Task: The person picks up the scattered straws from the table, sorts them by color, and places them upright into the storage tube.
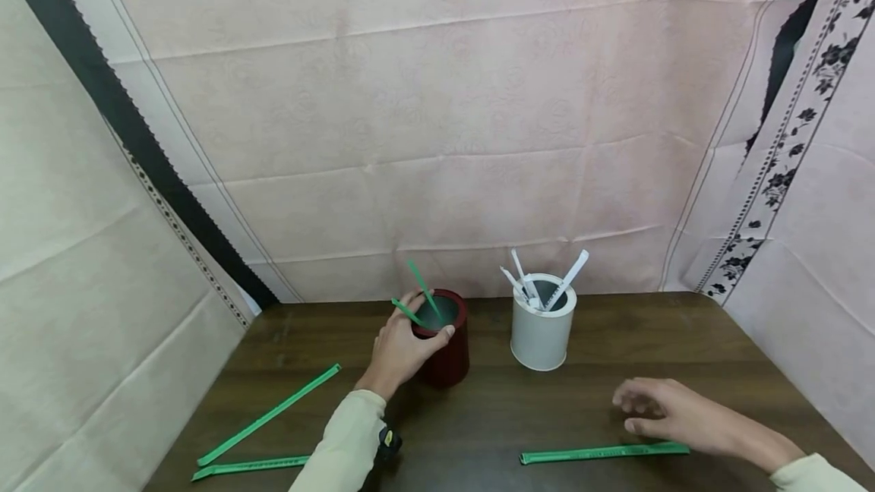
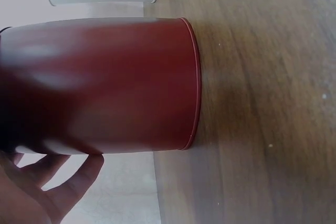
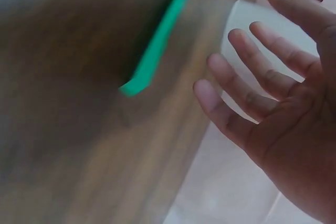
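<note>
My left hand (image 1: 403, 348) grips a dark red cylindrical holder (image 1: 451, 355) by its upper part, thumb at the near rim and fingers round the far left side. In the left wrist view the holder (image 2: 115, 85) fills the middle, with fingertips (image 2: 89, 169) along its lower side. Two green sticks (image 1: 425, 287) lean out of it. Over the right of the table hovers my right hand (image 1: 673, 412), fingers loosely bent and nothing held. Just below it lies a thin green stick with printing on it (image 1: 595, 453), seen also beside the palm in the right wrist view (image 3: 157, 45).
A white cylindrical holder (image 1: 540, 340) with several white sticks (image 1: 567, 279) stands right of the red one. Two more green sticks lie at the table's left, one slanted (image 1: 273, 412), one nearly level (image 1: 256, 466). Pale cloth (image 1: 444, 135) surrounds the wooden table (image 1: 615, 340).
</note>
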Demonstrator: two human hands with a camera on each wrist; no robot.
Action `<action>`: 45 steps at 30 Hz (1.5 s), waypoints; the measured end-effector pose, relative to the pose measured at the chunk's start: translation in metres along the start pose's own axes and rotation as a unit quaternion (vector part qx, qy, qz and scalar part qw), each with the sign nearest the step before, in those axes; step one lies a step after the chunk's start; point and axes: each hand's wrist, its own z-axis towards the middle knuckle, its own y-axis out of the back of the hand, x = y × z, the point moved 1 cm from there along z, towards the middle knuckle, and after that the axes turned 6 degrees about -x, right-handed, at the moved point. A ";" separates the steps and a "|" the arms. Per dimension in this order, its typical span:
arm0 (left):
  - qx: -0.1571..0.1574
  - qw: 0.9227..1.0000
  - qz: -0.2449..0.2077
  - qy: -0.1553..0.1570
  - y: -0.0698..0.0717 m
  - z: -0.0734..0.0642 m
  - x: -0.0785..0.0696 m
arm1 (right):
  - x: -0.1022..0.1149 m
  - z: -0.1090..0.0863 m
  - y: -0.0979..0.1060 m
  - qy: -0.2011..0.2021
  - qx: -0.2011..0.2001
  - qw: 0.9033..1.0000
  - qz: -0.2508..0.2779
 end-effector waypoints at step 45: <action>0.005 1.000 0.009 0.011 -0.002 0.001 -0.002 | 0.179 0.206 -0.002 0.160 -0.287 0.944 0.028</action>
